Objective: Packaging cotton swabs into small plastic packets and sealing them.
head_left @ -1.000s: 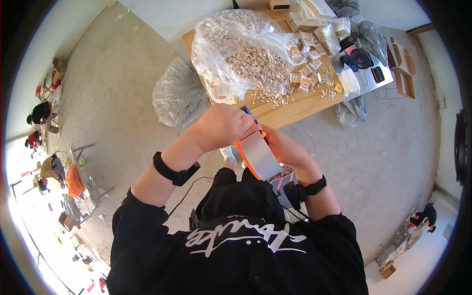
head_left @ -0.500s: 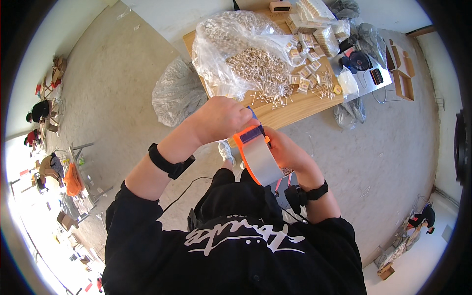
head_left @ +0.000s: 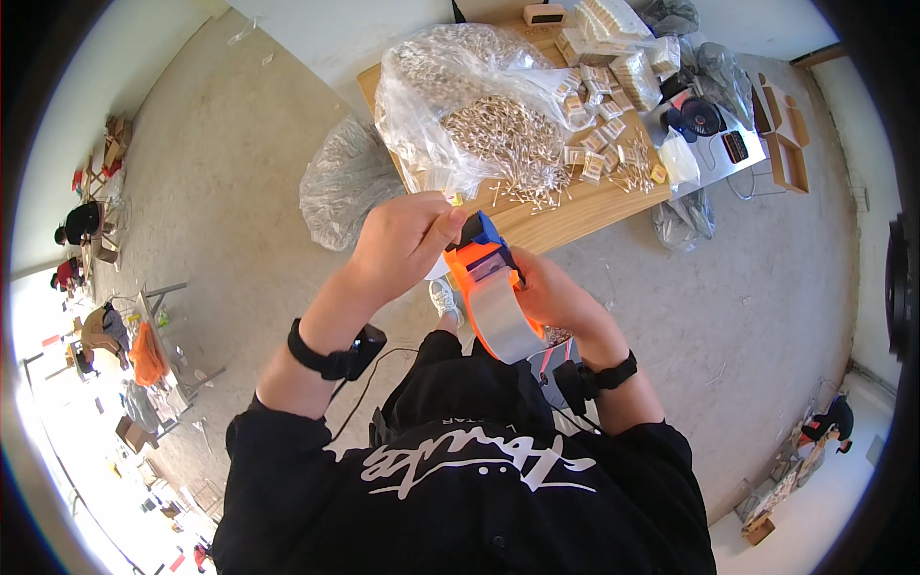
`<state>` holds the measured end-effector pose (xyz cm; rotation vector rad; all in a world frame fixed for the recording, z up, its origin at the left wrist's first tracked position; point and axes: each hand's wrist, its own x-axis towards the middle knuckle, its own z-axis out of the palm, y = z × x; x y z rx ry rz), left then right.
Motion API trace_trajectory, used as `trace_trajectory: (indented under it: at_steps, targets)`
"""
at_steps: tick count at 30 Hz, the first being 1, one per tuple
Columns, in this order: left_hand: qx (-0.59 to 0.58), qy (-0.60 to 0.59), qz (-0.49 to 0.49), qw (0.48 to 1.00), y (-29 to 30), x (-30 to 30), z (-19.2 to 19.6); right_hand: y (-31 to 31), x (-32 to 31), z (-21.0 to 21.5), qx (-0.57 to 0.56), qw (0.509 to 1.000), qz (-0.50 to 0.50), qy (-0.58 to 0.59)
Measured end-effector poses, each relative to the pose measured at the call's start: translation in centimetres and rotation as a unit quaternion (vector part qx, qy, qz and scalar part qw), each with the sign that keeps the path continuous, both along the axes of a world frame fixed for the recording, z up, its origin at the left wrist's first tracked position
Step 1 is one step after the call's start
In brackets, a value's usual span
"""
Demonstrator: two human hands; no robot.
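Dispenser, one, orange with a blue end and a broad grey roll. Location: in the air, before the near edge of the table, on the wearer's side of it. Orientation: long axis runs between table and wearer; blue end points toward the table, slightly left; roll end lies farthest from the table, toward the wearer.

Right hand: grasping the dispenser from its right side; fingertips mostly hidden.

Left hand: before the table's near left corner, fingers curled tight, thumb pressed along them. Whether tape is pinched inside, cannot tell. A pale patch shows beneath it; possibly tape, unclear.

Change: left hand, earlier over the blue end, has shifted left and turned; blue end now exposed. Judged meaning: the work centres on the tape's free end, perhaps being drawn off.

On the table: swabs, one loose heap, spilling from a clear bag at the table's left; small boxes, several, right of the heap.

Beside the table: grey bag, on the floor, left; carton, open, right.
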<state>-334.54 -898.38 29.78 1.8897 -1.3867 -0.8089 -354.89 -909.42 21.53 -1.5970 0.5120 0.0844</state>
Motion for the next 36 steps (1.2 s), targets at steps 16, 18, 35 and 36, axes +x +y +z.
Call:
trace_trajectory:
  at_steps: [16, 18, 35, 36]
  targets:
    - [0.029, 0.121, 0.014, 0.992, 0.6, -3.2, -0.4, -1.3, 0.0, 1.4, -0.116, 0.992, -0.034, 0.020]
    - [0.037, 0.130, 0.019, 0.991, 0.4, -3.2, -0.2, -1.3, -0.2, 1.2, -0.085, 0.995, -0.051, -0.009]
    - [0.042, 0.194, 0.016, 0.980, 1.3, -4.3, -1.1, -1.4, -0.6, 1.0, -0.125, 0.991, -0.046, 0.000]
    - [0.042, 0.194, 0.016, 0.980, 1.3, -4.4, -0.9, -1.4, -0.6, 1.0, -0.112, 0.993, -0.050, -0.005]
